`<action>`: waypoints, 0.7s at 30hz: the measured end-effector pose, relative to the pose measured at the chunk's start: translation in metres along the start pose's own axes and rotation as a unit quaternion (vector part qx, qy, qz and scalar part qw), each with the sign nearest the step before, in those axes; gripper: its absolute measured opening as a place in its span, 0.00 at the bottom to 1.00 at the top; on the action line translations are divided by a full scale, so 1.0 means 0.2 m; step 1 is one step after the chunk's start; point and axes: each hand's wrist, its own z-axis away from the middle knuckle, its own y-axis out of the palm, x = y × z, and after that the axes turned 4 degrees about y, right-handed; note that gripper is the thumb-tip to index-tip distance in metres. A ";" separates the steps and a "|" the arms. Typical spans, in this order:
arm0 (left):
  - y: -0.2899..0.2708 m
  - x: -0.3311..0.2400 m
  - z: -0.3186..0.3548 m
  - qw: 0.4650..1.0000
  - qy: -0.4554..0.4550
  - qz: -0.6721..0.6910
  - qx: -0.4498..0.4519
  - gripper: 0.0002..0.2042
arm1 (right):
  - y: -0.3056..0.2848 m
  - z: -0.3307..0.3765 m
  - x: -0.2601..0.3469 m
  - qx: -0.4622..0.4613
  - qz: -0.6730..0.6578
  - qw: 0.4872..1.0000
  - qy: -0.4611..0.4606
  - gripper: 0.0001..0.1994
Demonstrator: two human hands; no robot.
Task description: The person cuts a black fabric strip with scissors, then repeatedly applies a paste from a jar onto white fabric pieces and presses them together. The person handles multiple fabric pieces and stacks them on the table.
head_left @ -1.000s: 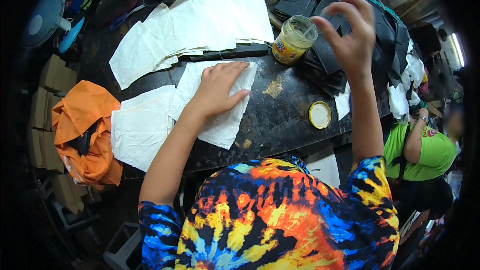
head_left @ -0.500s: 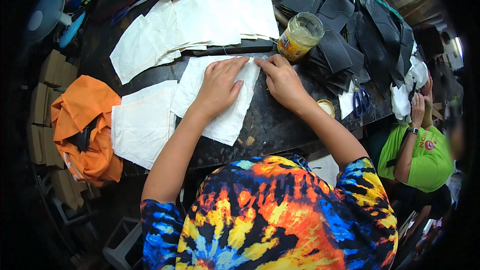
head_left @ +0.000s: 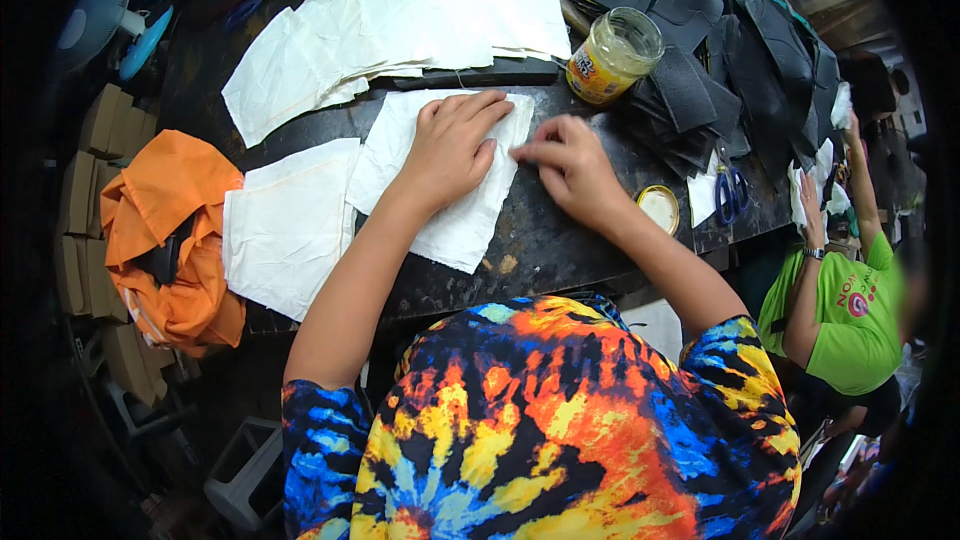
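A white cloth piece [head_left: 455, 245] lies on the dark worktable in front of me. My left hand [head_left: 455, 152] rests on it, palm down, with the fingers stretched out. At the cloth's right edge, the curled fingers of my right hand [head_left: 578, 168] close in a pinch, the fingertips touching that edge. A second white cloth piece [head_left: 290, 225] lies to the left, partly under the first one's side. Beyond my hands, several overlapping white cloth pieces [head_left: 400, 20] are fanned out.
An open glass jar [head_left: 615, 55] with a yellow label stands beyond my right hand. Its lid [head_left: 659, 208], blue-handled scissors [head_left: 731, 195] and black sheet pieces [head_left: 690, 90] lie right. Orange cloth [head_left: 170, 230] sits at left. A co-worker in green [head_left: 840, 310] works at far right.
My right hand has slid from the cloth's far right corner down along its right edge, nearer to me. My left hand stays flat on the cloth. The co-worker's arms have moved.
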 end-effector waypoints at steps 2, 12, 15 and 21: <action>0.01 0.00 0.01 1.000 0.002 -0.001 -0.007 0.26 | 0.00 0.06 0.05 0.035 -0.002 0.999 -0.034 0.16; 0.03 0.02 0.01 0.998 0.026 -0.024 -0.050 0.24 | 0.04 0.20 0.27 0.093 0.057 0.991 -0.078 0.25; 0.03 0.01 0.01 0.998 0.024 -0.030 -0.050 0.24 | 0.03 0.25 0.34 0.154 0.039 0.973 -0.168 0.20; 0.03 0.01 0.01 0.998 0.022 -0.024 -0.045 0.24 | 0.00 0.20 0.30 0.114 0.027 0.987 -0.106 0.20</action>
